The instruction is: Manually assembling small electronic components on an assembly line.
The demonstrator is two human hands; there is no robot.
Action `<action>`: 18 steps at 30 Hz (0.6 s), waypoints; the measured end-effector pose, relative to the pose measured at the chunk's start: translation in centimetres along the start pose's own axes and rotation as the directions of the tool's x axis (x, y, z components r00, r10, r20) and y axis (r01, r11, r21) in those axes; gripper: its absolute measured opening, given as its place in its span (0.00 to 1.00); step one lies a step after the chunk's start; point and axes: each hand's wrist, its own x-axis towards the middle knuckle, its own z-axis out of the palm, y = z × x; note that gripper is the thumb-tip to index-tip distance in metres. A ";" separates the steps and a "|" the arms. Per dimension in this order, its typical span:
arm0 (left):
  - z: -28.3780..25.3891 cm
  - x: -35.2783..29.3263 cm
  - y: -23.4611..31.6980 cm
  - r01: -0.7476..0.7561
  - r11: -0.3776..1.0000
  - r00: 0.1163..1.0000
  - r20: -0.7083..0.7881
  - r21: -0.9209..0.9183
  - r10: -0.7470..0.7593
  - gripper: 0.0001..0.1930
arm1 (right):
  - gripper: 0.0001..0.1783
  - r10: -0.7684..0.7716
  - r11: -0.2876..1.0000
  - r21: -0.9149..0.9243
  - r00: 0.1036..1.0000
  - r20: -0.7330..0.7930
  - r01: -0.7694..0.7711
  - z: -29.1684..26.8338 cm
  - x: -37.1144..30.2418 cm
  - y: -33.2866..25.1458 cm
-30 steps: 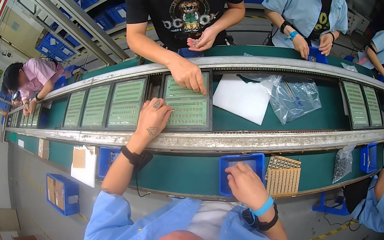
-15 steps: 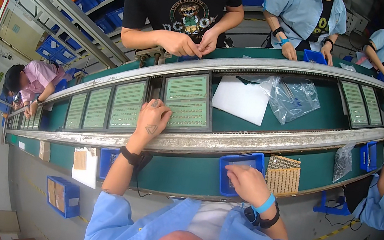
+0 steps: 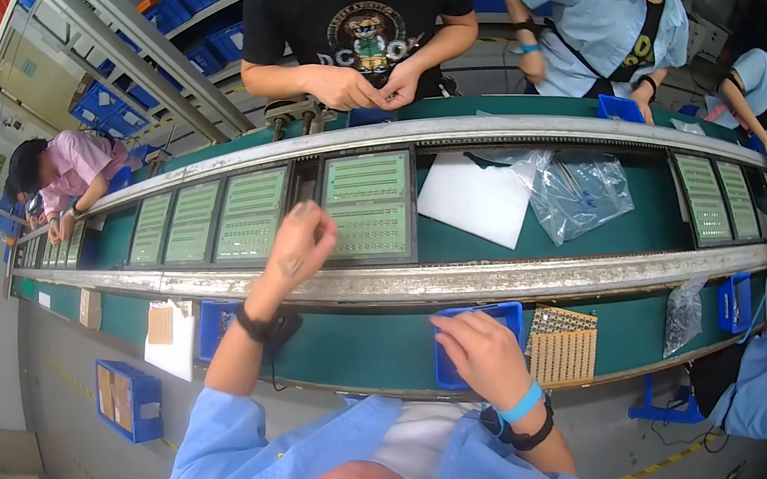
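Note:
My left hand (image 3: pixel 303 244) is over the conveyor's near rail, beside a framed green circuit board panel (image 3: pixel 365 198). Its fingers are curled together, and whatever they may hold is hidden. A second green panel (image 3: pixel 252 207) lies to the left of that hand. My right hand (image 3: pixel 484 356) hovers at a blue bin (image 3: pixel 514 320), partly covering it. Thumb and fingertips there are pinched together toward the bin's left edge; anything between them is too small to name. Right of the bin lie tan perforated component boards (image 3: pixel 562 349).
Metal conveyor rails (image 3: pixel 459 275) cross the green bench. Between them lie a white sheet (image 3: pixel 473 199) and a clear plastic bag (image 3: pixel 581 197). Another blue bin (image 3: pixel 213 328) stands left of my forearm. Co-workers sit opposite and at both ends; one pinches something small (image 3: pixel 389 96).
My right hand has risen out of the blue bin and moved slightly left, its fingers drawing together. My left hand has shifted slightly off the panel's edge. One co-worker opposite has pulled a hand back.

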 end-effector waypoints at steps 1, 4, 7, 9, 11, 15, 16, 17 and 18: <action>-0.2 -0.9 1.5 -0.002 1.000 1.000 0.007 -0.004 0.002 0.01 | 0.12 -0.102 0.995 0.012 0.991 -0.087 0.103 0.1 0.8 -0.8; -0.6 -4.2 8.3 -0.035 0.922 0.992 0.100 -0.385 0.079 0.02 | 0.15 -0.260 0.965 -0.013 0.947 -0.188 0.263 0.9 2.4 -2.5; -0.9 -5.5 11.3 0.049 0.842 0.968 0.232 -0.538 0.092 0.03 | 0.17 -0.420 0.908 -0.088 0.878 -0.229 0.411 1.4 3.8 -2.9; -0.4 -6.5 10.8 0.045 0.815 0.955 0.264 -0.578 0.134 0.03 | 0.15 -0.473 0.881 -0.108 0.861 -0.186 0.460 1.6 3.2 -2.3; -0.2 -7.2 10.5 0.047 0.802 0.949 0.278 -0.595 0.150 0.04 | 0.14 -0.500 0.866 -0.113 0.851 -0.163 0.487 1.8 3.2 -2.2; 0.2 -8.3 10.5 0.132 0.714 0.950 0.294 -0.688 0.107 0.03 | 0.15 -0.447 0.887 0.016 0.868 -0.217 0.461 2.1 3.1 -2.4; 0.6 -8.8 10.8 0.094 0.698 0.969 0.227 -0.710 0.101 0.03 | 0.13 -0.351 0.913 0.119 0.901 -0.254 0.389 2.3 2.8 -2.5; 1.0 -9.2 11.0 0.053 0.683 0.983 0.160 -0.729 0.094 0.03 | 0.11 -0.249 0.922 0.224 0.927 -0.281 0.315 2.5 2.5 -2.6; 1.3 -9.3 11.2 0.012 0.667 0.992 0.093 -0.745 0.086 0.04 | 0.09 -0.142 0.913 0.329 0.945 -0.296 0.241 2.8 2.2 -2.7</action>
